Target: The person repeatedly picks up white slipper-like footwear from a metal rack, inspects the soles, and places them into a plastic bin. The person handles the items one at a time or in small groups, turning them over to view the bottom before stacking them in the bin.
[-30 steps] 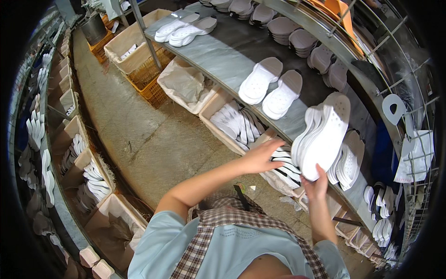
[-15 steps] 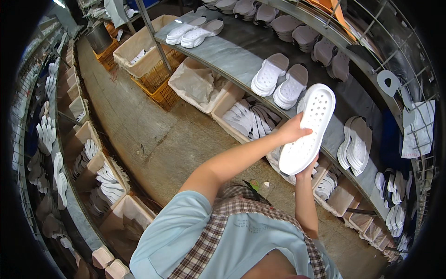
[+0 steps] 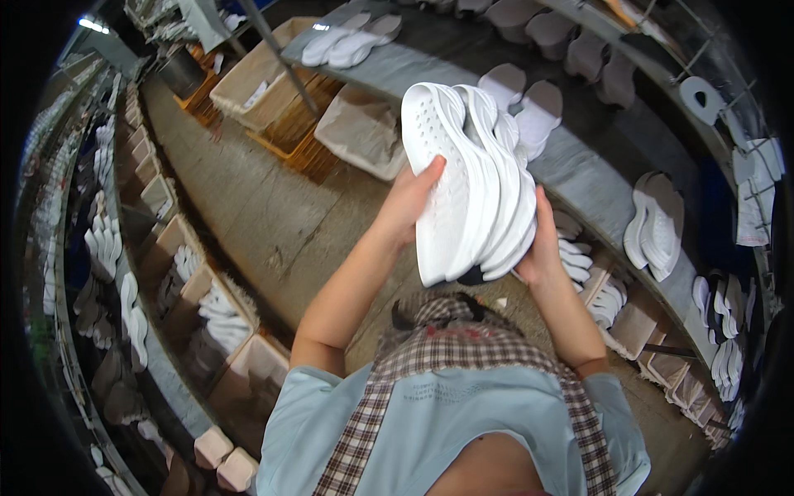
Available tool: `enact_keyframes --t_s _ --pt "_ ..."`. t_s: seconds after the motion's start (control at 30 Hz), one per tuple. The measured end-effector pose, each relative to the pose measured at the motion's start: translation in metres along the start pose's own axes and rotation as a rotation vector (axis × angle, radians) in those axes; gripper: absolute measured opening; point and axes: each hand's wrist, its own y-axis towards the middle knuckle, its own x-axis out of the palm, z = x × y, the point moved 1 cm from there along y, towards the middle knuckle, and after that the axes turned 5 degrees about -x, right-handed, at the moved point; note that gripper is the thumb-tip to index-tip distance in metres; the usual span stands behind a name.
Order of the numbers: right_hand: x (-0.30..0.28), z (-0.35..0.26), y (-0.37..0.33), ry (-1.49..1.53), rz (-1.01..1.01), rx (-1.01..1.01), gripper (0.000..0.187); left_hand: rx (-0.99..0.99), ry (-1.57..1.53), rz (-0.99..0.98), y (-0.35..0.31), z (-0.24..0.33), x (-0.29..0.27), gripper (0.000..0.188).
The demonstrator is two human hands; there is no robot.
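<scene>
A nested stack of white shoe soles (image 3: 473,194) is held up in front of my chest, tilted so that its wavy side edges show. Small holes dot the face of the sole nearest my left hand (image 3: 415,201), whose thumb presses on that face while its fingers go behind. On the stack's other side, my right hand (image 3: 542,252) is closed around the outer edge, its fingertips partly hidden. Just beyond the stack, more white soles (image 3: 542,116) rest on the grey metal bench (image 3: 595,186). Another small stack of soles (image 3: 656,223) sits farther right on it.
Below the bench stand lined bins (image 3: 360,132), some with soles in them. Yellow crates (image 3: 302,157) are on the floor at the far left of the bench. Across the aisle, a second row of bins (image 3: 236,331) and a shelf hold more soles. Grey-topped soles (image 3: 550,29) line the bench's back.
The stack has come left and been turned, so its layered sides show instead of one flat perforated face. My left hand has shifted to its left side, and the view has tilted slightly.
</scene>
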Motion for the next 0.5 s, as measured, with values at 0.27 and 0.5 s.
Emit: enact_keyframes --t_s 0.27,0.5 --pt "0.012 0.059 0.018 -0.152 0.193 0.854 0.088 -0.275 -0.348 -0.172 -0.030 -0.042 -0.094 0.044" --pt "0.013 0.085 0.016 -0.203 0.189 0.973 0.081 -0.328 -0.273 -0.207 -0.056 -0.051 -0.108 0.048"
